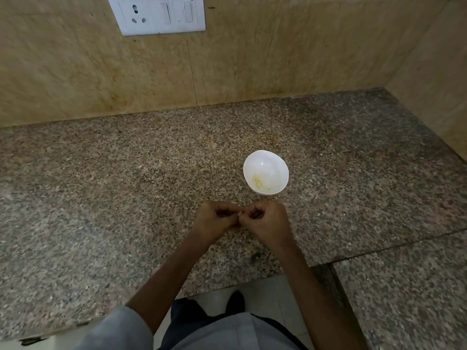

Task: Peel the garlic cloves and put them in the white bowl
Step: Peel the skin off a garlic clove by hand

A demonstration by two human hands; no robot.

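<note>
Grip: your left hand (214, 219) and right hand (265, 221) are both curled, with thumb and fingertips meeting in the middle. Together they pinch one small pale piece, which I take to be a garlic clove (239, 213). Your fingers hide most of it.
Clove position: it is held over the granite counter (126, 185), on your side of the white bowl (252, 157), near the bowl but not touching it.
Bowl: it stands upright on the counter, beyond your right hand.
Bowl contents: a small pale-yellow heap (260, 183) lies against the near inner wall; I read it as peeled cloves.
Step in hand: probably you are peeling, with the skin being worked off between your fingertips. How much skin is off cannot be told.
Done so far: judging by the heap, some cloves are already peeled and in the bowl.
Left to do: finish this clove and drop it in the bowl. Whether more cloves wait outside the view cannot be told.
Count, hands: two, both on the clove.
Count, bowls: one.
Count, clove in hand: one, as far as shows.
Count, cloves in bowl: a few; they are too small and too bunched to count.
Surroundings: one white switch plate (161, 15) is on the stone wall behind the counter.
</note>
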